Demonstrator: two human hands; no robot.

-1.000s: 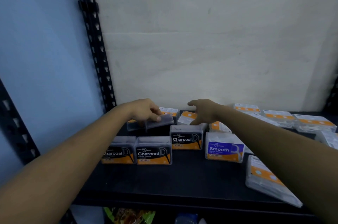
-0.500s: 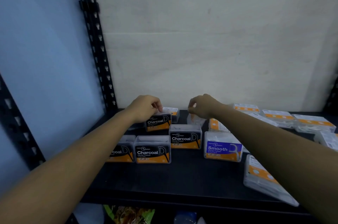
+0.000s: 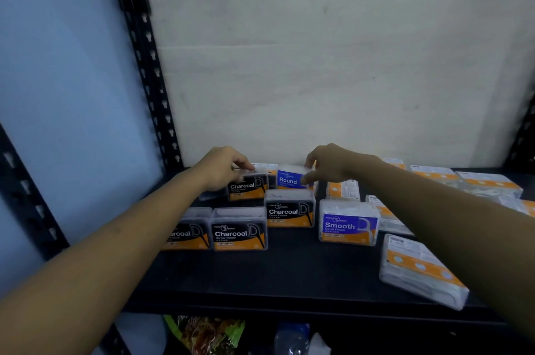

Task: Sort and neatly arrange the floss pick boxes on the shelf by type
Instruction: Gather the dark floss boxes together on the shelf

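Black Charcoal box in left grip, blue Round box in right grip.

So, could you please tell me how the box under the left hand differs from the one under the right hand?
The Charcoal box under the left hand has a black label; the Round box under the right hand has a blue one. The Charcoal box sits slightly nearer the shelf front. Both stand upright, labels forward, with an orange band below.

Head-worn view, down onto shelf
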